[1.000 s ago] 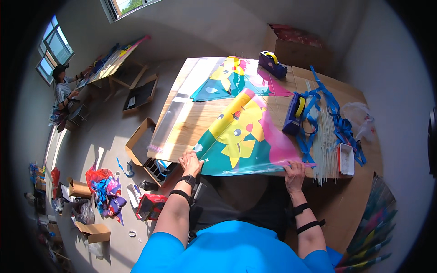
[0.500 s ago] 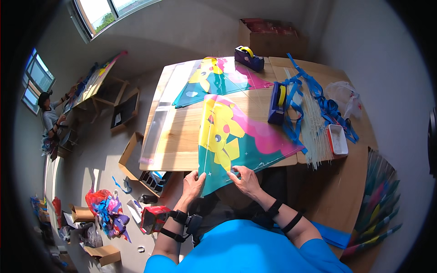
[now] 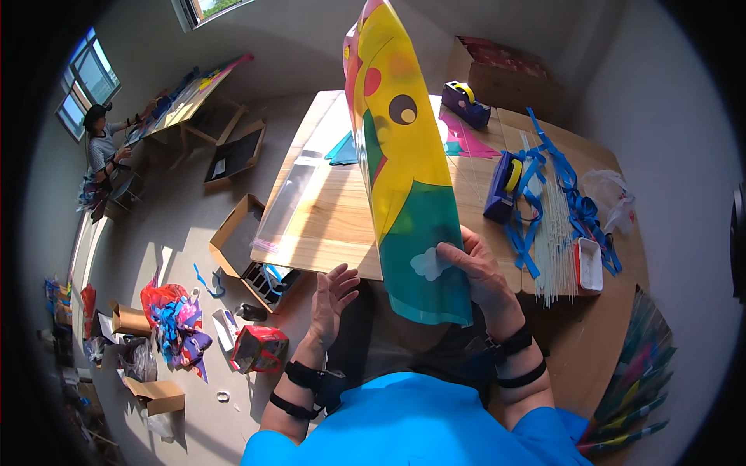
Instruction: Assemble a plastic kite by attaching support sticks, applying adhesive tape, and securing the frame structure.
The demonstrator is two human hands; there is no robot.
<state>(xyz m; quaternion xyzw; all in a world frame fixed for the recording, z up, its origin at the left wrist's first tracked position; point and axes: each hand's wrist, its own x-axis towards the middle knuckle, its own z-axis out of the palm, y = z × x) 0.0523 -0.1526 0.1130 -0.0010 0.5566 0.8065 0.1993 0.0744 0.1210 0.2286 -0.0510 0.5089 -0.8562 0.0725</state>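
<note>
1. Up it comes! Half a second ago the printed sheet [image 3: 420,206] is spread over the wooden table [image 3: 330,241], pink side reaching right; now it stands as a tall, narrow, curved piece, lifted in front of the person.
2. The left hand [image 3: 334,299] is the big change: it grips the near corner in the earlier frame, and here it is off the sheet, fingers loosely spread, holding nothing, just left of the lower part.
3. The right hand [image 3: 479,268] has the catch, moved from the near edge to the sheet's right edge, thumb over the front by the white cloud print, fingers closed behind.
4. Now the direction: the long axis runs almost straight away from the person, top leaning slightly left. The narrow pinkish tip points to the far wall; the broad teal end faces the person, hanging past the table's near edge.
5. Yellow fills the middle, its dark printed eye showing, and the left side curls round.
6. Behind it, most of the other printed sheets [image 3: 472,141] are now covered; the near tape dispenser [image 3: 503,186] sits well to the right, beside blue ribbon [image 3: 531,200].
</note>
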